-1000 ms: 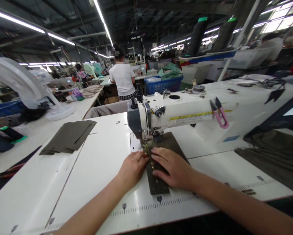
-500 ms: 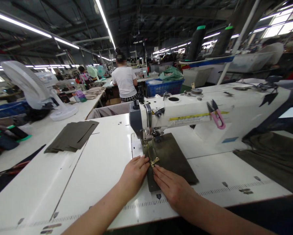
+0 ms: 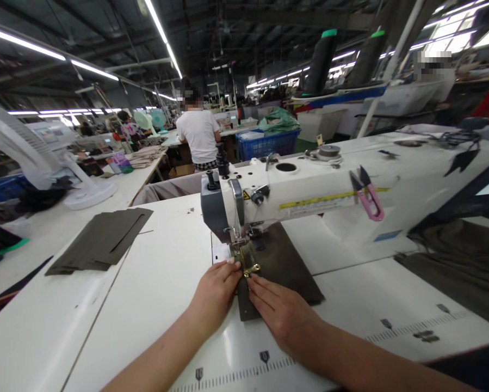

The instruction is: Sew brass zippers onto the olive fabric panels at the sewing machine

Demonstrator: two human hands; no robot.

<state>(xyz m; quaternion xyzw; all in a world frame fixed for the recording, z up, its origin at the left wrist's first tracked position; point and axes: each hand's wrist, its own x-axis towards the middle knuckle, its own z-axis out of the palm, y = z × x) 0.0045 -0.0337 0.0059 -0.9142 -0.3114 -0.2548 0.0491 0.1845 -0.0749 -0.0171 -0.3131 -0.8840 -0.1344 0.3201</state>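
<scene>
A dark olive fabric piece (image 3: 283,267) with a brass zipper (image 3: 249,269) lies under the presser foot of a white sewing machine (image 3: 309,190). My left hand (image 3: 215,294) rests on the table at the fabric's left edge, fingers curled with their tips against the zipper. My right hand (image 3: 283,310) lies flat on the near end of the fabric, fingers stretched toward the zipper pull. Neither hand grips anything.
A stack of olive fabric pieces (image 3: 101,239) lies at the left of the white table (image 3: 154,305). Pink thread snips (image 3: 369,196) hang on the machine arm. More dark fabric (image 3: 460,256) lies at the right. A white fan (image 3: 36,158) stands left; a person in a white shirt (image 3: 197,136) sits beyond.
My right hand slid back from the fabric's middle to its near end, uncovering the zipper pull. The fabric has fed further under the presser foot. My left hand stays beside the zipper.
</scene>
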